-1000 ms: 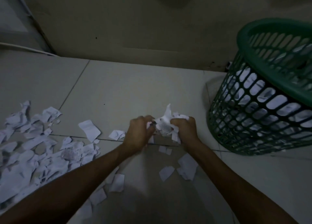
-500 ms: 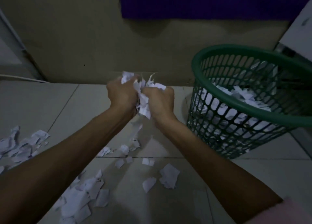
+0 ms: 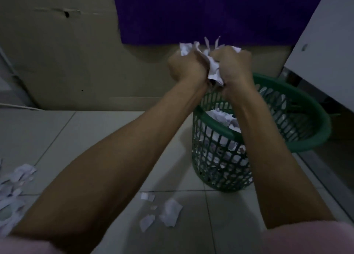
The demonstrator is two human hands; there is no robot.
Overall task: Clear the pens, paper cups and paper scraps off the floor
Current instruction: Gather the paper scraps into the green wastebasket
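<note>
Head view: both forearms cross the green mesh basket (image 3: 298, 138), partly filled with paper. Left hand (image 3: 186, 66) and right hand (image 3: 232, 66) clench a scrap wad (image 3: 212, 66) above it; loose scraps (image 3: 168, 214) lie on the floor (image 3: 57, 131).

A dim indoor room — tiled floor (image 3: 57, 131), plain wall (image 3: 67, 62), green plastic wastebasket (image 3: 306, 138) — likely a home.

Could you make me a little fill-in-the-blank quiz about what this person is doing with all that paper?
1. Both hands squeeze a bundle of paper ____.
2. The bundle is held above a ____ basket.
3. The basket already holds some ____.
4. More scraps lie on the ____, beneath the arms.

Missing words: scraps; green; paper; floor
</note>
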